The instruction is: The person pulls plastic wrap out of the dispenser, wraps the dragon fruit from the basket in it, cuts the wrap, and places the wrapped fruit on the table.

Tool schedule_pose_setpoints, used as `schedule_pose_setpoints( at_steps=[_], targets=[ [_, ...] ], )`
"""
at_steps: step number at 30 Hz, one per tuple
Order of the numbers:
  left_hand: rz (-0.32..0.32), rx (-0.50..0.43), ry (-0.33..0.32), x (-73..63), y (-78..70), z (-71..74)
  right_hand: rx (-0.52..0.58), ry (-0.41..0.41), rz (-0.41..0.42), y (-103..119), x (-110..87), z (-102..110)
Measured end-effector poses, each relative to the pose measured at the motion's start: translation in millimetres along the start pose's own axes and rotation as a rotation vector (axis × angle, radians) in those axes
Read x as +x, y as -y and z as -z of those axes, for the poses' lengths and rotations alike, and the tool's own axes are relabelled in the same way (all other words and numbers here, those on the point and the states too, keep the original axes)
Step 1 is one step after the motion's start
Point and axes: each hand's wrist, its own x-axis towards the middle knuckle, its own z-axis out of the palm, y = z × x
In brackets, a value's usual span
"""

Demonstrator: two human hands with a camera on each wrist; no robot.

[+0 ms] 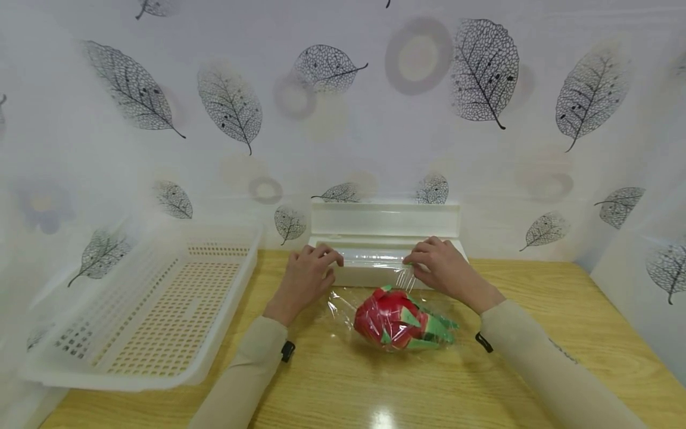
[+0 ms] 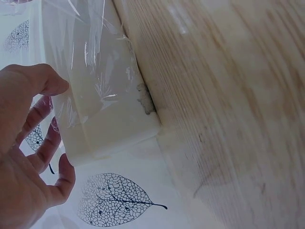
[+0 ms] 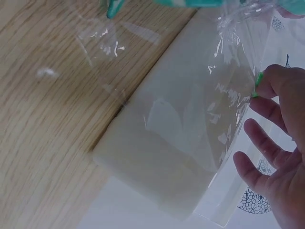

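Note:
A white cling film box (image 1: pixel 375 277) lies on the table with its lid raised at the back and a roll of film (image 1: pixel 375 256) inside. Clear cling film (image 2: pixel 102 71) drapes over its front wall toward a red dragon fruit (image 1: pixel 383 319) with green tips, which lies loosely covered in film. My left hand (image 1: pixel 311 271) grips the box near its left end, thumb at the front edge and fingers curled behind. Between thumb and forefinger, my right hand (image 1: pixel 445 268) pinches a small green slide cutter (image 3: pixel 258 85) on the box's edge, where the film bunches up.
A white perforated plastic basket (image 1: pixel 220 333) stands at the left of the wooden table (image 1: pixel 343 387). Behind the box hangs a pale curtain (image 1: pixel 343 131) printed with dark leaves. The raised lid (image 1: pixel 386 219) stands close against it.

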Motion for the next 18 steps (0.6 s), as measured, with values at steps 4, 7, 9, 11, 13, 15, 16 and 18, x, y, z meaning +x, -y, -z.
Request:
schedule_pose_setpoints(
  at_steps=[4,7,9,11,13,15,16,18],
  targets=[
    [-0.001,-0.003,-0.007,-0.2,-0.1,-0.3,0.006,-0.009,0.000,-0.6,-1.0,-0.7],
    [-0.005,0.004,-0.017,-0.7,-0.1,-0.4,0.009,-0.011,-0.003,-0.7,-1.7,-1.0],
    [-0.007,0.008,-0.020,-0.9,-0.3,-0.4,0.009,-0.013,-0.004,-0.6,-2.1,-1.1],
    [-0.008,0.006,-0.022,-0.9,-0.7,0.1,0.010,-0.017,-0.005,-0.6,-2.4,-1.2],
    [-0.006,0.002,-0.021,-0.8,-1.1,0.5,0.011,-0.021,-0.004,-0.4,-2.5,-1.1],
    [-0.008,0.005,-0.023,-0.5,-1.4,1.0,0.008,-0.025,-0.004,-0.4,-2.5,-0.6],
    [-0.008,0.006,-0.025,-0.4,-1.4,1.1,0.007,-0.027,-0.004,-0.3,-2.4,-0.2],
    [-0.009,0.010,-0.026,-0.2,-1.4,1.4,0.003,-0.028,-0.004,-0.2,-2.1,0.4]
  ],
)
